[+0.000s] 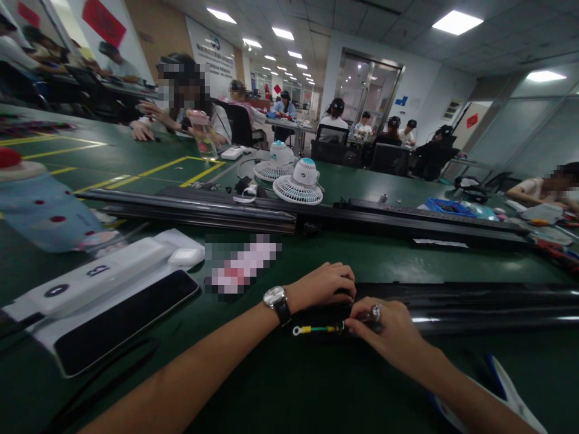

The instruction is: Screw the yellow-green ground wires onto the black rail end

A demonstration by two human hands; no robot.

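Observation:
My left hand, with a watch at the wrist, curls over the near end of a long black bar lying on the green table. Close beside it, my right hand has thumb and forefinger closed at the inner end of a short green wire. The wire has yellow sleeves and a ring terminal that points left. A small metal piece sits on the wire by my right fingertips, too small to name. My left fingertips are partly hidden.
At left lie a dark phone, a white device and a blue bottle. Further back are dark bars and two white fans. Blue-white handles lie under my right forearm. A person sits across the table.

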